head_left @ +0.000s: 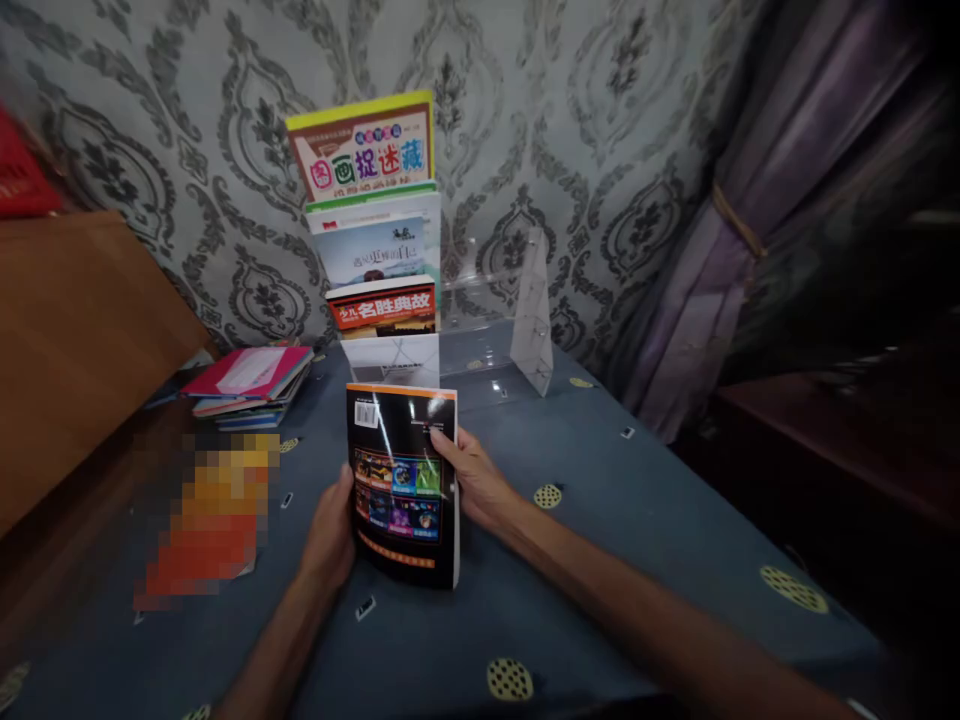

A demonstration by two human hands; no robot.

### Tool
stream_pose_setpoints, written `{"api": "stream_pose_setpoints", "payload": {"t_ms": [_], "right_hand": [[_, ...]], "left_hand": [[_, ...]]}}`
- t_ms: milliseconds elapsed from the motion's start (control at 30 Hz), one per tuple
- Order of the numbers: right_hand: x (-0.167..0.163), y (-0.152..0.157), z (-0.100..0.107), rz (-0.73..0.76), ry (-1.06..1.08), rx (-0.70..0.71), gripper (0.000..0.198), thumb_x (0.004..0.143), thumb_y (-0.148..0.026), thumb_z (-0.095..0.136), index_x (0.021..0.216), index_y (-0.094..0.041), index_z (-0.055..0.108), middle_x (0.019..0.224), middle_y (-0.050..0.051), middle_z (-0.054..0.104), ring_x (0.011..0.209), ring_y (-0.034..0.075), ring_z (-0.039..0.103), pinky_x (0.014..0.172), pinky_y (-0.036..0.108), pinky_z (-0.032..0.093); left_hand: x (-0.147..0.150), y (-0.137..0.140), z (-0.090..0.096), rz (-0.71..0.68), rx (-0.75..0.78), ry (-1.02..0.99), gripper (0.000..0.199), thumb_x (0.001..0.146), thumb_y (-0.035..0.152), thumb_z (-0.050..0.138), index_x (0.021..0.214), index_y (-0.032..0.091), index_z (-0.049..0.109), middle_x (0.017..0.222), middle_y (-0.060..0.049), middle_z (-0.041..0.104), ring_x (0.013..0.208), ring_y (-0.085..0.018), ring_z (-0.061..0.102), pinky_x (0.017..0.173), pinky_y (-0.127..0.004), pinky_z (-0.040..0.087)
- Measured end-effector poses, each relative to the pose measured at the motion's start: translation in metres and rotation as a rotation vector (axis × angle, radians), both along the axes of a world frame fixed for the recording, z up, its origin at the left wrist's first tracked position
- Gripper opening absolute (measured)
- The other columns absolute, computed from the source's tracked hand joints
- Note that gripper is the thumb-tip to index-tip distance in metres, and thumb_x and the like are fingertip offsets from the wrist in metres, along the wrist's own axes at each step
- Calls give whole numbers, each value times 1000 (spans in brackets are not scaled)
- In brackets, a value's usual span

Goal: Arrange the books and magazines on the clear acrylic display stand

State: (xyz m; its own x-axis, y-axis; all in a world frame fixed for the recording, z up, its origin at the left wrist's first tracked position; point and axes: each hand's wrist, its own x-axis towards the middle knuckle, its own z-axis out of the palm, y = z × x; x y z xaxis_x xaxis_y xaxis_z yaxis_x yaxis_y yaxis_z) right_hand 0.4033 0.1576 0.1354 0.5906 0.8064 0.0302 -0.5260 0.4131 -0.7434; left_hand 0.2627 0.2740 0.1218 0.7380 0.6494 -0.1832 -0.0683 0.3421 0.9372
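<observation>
Between my two hands is a black paperback book [401, 430] with an orange top edge, a barcode and rows of small colourful pictures on its cover. It stands nearly upright over the table. My left hand [335, 525] grips its left edge, with most of the fingers hidden behind the book. On the right edge my right hand [472, 475] is closed, the thumb lying across the cover. Just behind the book is a clear tiered display rack [480, 345]. Its left half holds several books, among them a red-topped book [386, 308], a blue landscape-covered book [375, 250] and a tall yellow-edged book [360, 145].
A pile of books [251, 375] with a pink one on top lies at the table's back left. Nearer is a blurred-out orange and red item [210, 530]. A brown board-like surface [82, 340] borders the left; a purple curtain [697, 270] hangs right of the blue tablecloth [600, 580].
</observation>
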Motion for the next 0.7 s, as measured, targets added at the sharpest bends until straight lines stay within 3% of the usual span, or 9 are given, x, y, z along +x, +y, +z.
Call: {"api": "stream_pose_setpoints", "payload": {"t_ms": [100,267,400,500,600,700], "right_hand": [[4,-4,-7,-21,16,-13,44,64,-52,90,89,-20,73,86,1,78,80,19,73,82,34,58],[11,-4,-11,-37,43,-40,47,67,-58,86,91,-21,73,91,3,79,89,23,74,86,38,59],[14,-2,-18,-24,74,-104,48,84,-66,68,99,-20,73,97,7,79,99,25,73,91,42,58],[13,-1,-22,16,94,-124,55,88,-71,58,106,-21,72,102,9,78,102,25,72,94,44,57],[8,-1,-24,108,25,-95,57,87,-71,60,107,-20,72,105,10,78,105,26,71,97,44,55],[3,-1,-26,185,-35,-35,56,84,-69,65,108,-19,72,104,8,78,103,24,71,98,42,54]], "left_hand": [[0,0,-4,-48,-45,53,60,67,70,77,94,17,78,98,-12,79,109,-34,70,99,-50,54],[8,-1,9,49,45,27,62,64,63,84,102,14,75,104,-11,79,110,-33,70,99,-47,55],[15,-8,12,63,39,-33,59,62,59,86,100,16,74,98,-9,79,104,-30,73,95,-45,57],[17,-7,6,101,26,-74,56,63,58,86,98,16,74,93,-8,80,100,-29,74,93,-44,58],[17,0,-1,180,31,-119,50,69,58,82,97,17,75,95,-6,80,99,-27,75,95,-43,58],[18,8,-5,252,12,-128,39,84,55,70,102,20,75,104,-5,79,104,-24,74,98,-40,57]]}}
